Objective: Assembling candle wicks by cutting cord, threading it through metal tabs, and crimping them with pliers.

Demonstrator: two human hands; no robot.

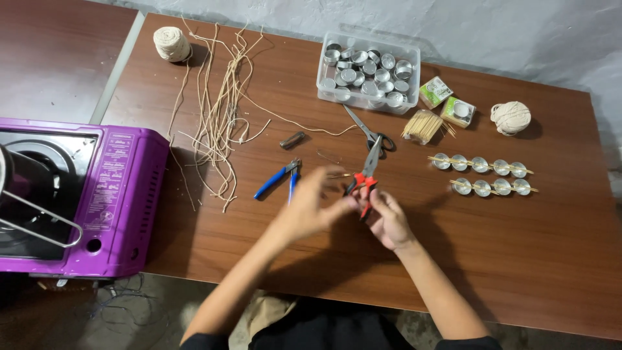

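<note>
We grip the red-handled pliers (367, 176) in our right hand (387, 217), fingers clenched round the handles, nose pointing away from us toward the scissors (370, 134). Our left hand (310, 206), blurred, sits just left of the pliers, fingertips pinched; on what, we cannot tell. Blue-handled cutters (278, 178) lie left of the pliers, cut cords (223, 110) farther left.

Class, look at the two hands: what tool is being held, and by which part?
The right hand holds red-handled pliers by the handles; the left hand is too blurred to tell.
</note>
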